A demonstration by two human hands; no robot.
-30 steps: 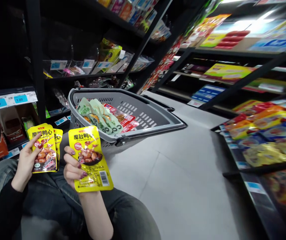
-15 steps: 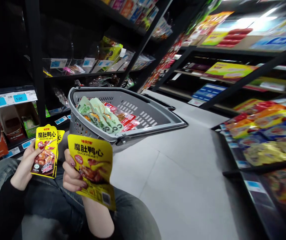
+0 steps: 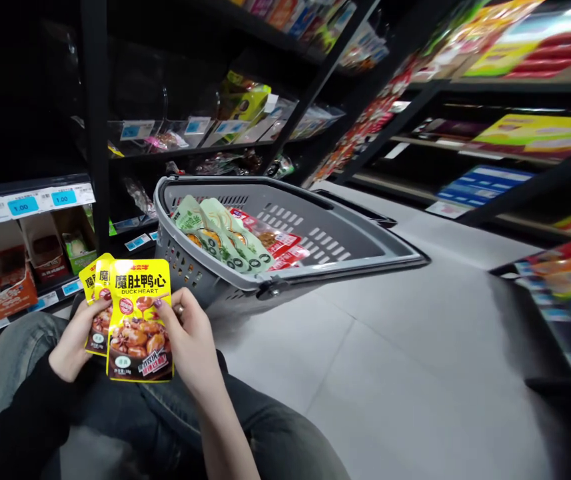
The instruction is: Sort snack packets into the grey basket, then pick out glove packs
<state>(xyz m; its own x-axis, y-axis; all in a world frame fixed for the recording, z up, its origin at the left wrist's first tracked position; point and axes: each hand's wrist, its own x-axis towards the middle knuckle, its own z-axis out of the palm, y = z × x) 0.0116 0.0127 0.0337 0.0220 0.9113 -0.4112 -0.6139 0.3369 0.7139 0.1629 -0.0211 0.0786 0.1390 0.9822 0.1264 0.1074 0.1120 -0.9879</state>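
My left hand [image 3: 72,343] and my right hand [image 3: 190,337] both grip a small stack of yellow "Duck Heart" snack packets [image 3: 138,320], held upright above my knees. The front packet faces me; two more packets [image 3: 92,283] peek out behind its left edge. Left fingers pinch the left side of the stack, right fingers the right side. Just beyond the packets a grey shopping basket [image 3: 345,243] stands on the floor, holding several green packets [image 3: 218,237] and red packets [image 3: 278,243].
Black store shelves with snacks and blue price tags [image 3: 62,198] run along the left. More shelves with bright packets [image 3: 540,130] line the right. A grey tiled floor [image 3: 390,360] forms the aisle between. My jeans-clad knees [image 3: 275,433] are at the bottom.
My right hand has brought its single packet leftward onto the packets in my left hand; both hands now hold one stack. The view has shifted a little, so the basket sits further right.
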